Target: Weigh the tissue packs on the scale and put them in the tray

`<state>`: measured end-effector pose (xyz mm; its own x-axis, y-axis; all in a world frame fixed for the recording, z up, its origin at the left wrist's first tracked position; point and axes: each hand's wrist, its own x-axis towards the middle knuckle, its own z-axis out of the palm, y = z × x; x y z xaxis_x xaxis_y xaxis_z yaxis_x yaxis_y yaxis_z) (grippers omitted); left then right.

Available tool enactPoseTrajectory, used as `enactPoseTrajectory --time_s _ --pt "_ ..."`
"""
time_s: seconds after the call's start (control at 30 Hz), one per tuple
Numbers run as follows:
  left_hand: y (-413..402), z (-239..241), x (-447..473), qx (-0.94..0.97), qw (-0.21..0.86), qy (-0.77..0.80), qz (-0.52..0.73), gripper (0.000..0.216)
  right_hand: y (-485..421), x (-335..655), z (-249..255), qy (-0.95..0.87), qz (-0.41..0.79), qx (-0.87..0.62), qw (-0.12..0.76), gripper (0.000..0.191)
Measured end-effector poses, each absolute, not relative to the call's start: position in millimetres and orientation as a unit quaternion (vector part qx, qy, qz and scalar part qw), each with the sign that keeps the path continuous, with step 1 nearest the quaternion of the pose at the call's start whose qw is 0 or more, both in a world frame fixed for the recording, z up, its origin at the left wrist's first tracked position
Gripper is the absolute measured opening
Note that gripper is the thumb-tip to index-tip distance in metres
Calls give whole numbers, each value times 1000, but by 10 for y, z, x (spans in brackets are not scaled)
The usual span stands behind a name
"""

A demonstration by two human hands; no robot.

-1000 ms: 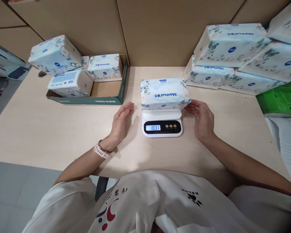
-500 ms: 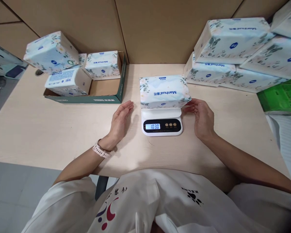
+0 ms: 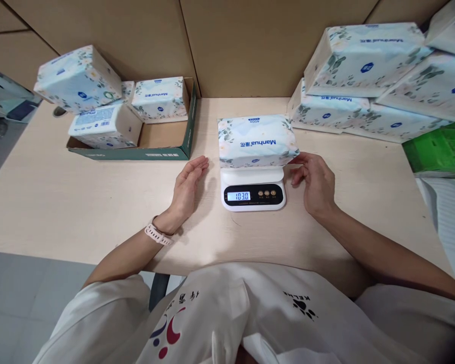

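A pack of tissues (image 3: 256,141) lies flat on a white digital kitchen scale (image 3: 253,177), whose lit display reads 103.0. To the left of the scale, my left hand (image 3: 188,183) rests on its edge on the table, fingers stretched out and touching nothing but the tabletop. On the other side, my right hand (image 3: 315,182) is open with its fingers loosely curved. Its fingertips are close to the pack's right end and partly behind it; whether they touch it I cannot tell.
A green shallow carton (image 3: 136,153) at the back left holds several tissue packs (image 3: 161,100), one tilted on top. More tissue packs (image 3: 364,63) are stacked at the back right, beside a green crate (image 3: 440,151). A brown partition (image 3: 242,50) stands behind the table.
My right fingers have shifted slightly at the pack's right end. The left hand, the pack and the 103.0 reading stay the same; the view has tilted a little.
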<state>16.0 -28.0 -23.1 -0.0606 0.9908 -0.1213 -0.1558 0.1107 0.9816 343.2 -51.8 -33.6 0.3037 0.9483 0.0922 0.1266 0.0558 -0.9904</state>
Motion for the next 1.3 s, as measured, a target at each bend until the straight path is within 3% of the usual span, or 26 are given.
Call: enactPoseTrajectory --time_s 1.3 --pt "-273 -225 154 419 547 502 522 31 -466 3510 -493 -486 352 -556 576 44"
